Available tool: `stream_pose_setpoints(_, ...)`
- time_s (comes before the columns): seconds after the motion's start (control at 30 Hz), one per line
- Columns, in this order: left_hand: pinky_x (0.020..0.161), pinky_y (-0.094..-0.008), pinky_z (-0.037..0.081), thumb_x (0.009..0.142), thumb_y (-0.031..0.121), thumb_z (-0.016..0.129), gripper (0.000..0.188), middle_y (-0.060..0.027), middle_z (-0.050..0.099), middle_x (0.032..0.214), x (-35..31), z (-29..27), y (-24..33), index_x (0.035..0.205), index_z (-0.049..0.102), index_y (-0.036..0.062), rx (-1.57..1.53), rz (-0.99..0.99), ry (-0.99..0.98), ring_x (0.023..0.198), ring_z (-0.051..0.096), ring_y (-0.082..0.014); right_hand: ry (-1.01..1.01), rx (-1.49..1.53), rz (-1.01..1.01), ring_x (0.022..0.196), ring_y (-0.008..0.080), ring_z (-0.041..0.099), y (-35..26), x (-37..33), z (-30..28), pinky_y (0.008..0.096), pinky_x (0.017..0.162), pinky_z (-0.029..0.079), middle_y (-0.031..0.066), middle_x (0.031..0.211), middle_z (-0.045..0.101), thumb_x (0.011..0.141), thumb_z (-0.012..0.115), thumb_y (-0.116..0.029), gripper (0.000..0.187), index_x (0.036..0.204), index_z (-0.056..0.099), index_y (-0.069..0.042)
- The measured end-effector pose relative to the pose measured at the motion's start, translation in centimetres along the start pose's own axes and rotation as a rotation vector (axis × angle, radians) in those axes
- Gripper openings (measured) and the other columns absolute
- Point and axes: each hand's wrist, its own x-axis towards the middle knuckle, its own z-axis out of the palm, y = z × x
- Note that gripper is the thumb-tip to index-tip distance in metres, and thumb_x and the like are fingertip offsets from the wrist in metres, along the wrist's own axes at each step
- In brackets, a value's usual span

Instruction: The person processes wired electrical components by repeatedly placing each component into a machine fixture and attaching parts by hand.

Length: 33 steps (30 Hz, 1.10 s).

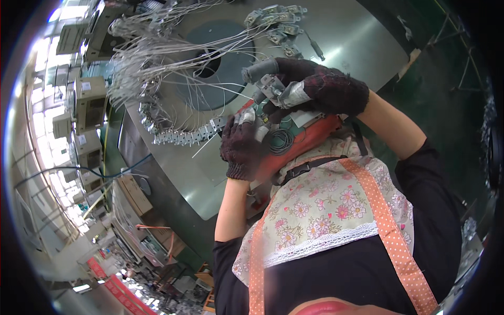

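Both my hands wear dark gloves with pale wrapping on some fingers. My right hand [331, 89] is closed around a small silvery metal part [271, 88] with holes in it. Beyond that part, a grey tube-like piece [260, 70] lies along the hand's extended finger; I cannot tell whether it is a finger cover. Close by on the left, my left hand [242, 144] has its fingers bent together just below the metal part. What its fingertips grip is hidden. A coil of thin grey wire [281, 142] rests between the hands over a red-orange surface [304, 140].
A steel table [346, 31] carries a grey disc [231, 39] with a dark central hole. White wires [136, 68] spread across it, near a curved row of metal parts [184, 138]. More metal parts [278, 23] lie at the far side. Boxy units [89, 105] stand left.
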Motion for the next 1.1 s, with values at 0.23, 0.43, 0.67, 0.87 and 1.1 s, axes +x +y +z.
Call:
stream_pose_setpoints(0.23, 0.104, -0.0490, 0.050, 0.087, 0.031, 0.076, 0.043, -0.0195, 0.074, 0.110, 0.0, 0.0, 0.0, 0.121, 0.069, 0.0059, 0.082, 0.022, -0.059, 0.107, 0.069, -0.0385, -0.018, -0.073, -0.031, 0.128, 0.0160, 0.057, -0.1, -0.5, -0.9, 0.0379, 0.107, 0.052, 0.0082, 0.138, 0.058, 0.100, 0.066, -0.035, 0.068, 0.156, 0.041, -0.006)
stream_pose_setpoints(0.43, 0.105, -0.0494, 0.049, 0.088, 0.031, 0.075, 0.043, -0.0197, 0.074, 0.107, -0.1, -0.3, -0.1, 0.119, 0.068, 0.0020, 0.062, 0.035, -0.093, 0.107, 0.069, -0.0397, -0.063, 0.114, -0.056, 0.120, 0.0161, 0.060, 0.4, -0.5, -1.5, 0.0366, 0.100, 0.056, 0.0065, 0.128, 0.061, 0.102, 0.064, -0.030, 0.059, 0.152, 0.045, -0.005)
stream_pose_setpoints(0.67, 0.105, -0.0486, 0.050, 0.089, 0.038, 0.075, 0.045, -0.0192, 0.074, 0.104, -0.5, 0.0, -0.2, 0.113, 0.067, 0.0010, 0.144, 0.048, -0.089, 0.105, 0.069, -0.0405, 0.001, 0.096, -0.018, 0.115, 0.0147, 0.061, 1.3, -0.6, -2.8, 0.0347, 0.098, 0.055, 0.0041, 0.119, 0.062, 0.099, 0.066, -0.022, 0.053, 0.147, 0.051, -0.006)
stream_pose_setpoints(0.87, 0.103, -0.0492, 0.051, 0.088, 0.037, 0.076, 0.043, -0.0195, 0.073, 0.105, 0.3, 0.4, -0.1, 0.112, 0.067, 0.0016, 0.127, 0.021, -0.114, 0.103, 0.069, -0.0411, 0.032, -0.077, -0.003, 0.113, 0.0141, 0.062, 0.9, 0.0, -3.4, 0.0335, 0.098, 0.053, 0.0043, 0.117, 0.063, 0.096, 0.067, -0.019, 0.054, 0.146, 0.052, -0.006)
stream_pose_setpoints(1.1, 0.107, -0.0517, 0.046, 0.086, 0.031, 0.076, 0.045, -0.0212, 0.070, 0.110, -0.5, 1.0, -1.7, 0.117, 0.065, 0.0006, 0.098, 0.089, -0.062, 0.109, 0.066, -0.0412, -0.067, -0.167, -0.070, 0.114, 0.0162, 0.062, 1.4, 0.8, -3.5, 0.0325, 0.099, 0.051, 0.0087, 0.125, 0.065, 0.092, 0.071, -0.014, 0.067, 0.152, 0.042, -0.004)
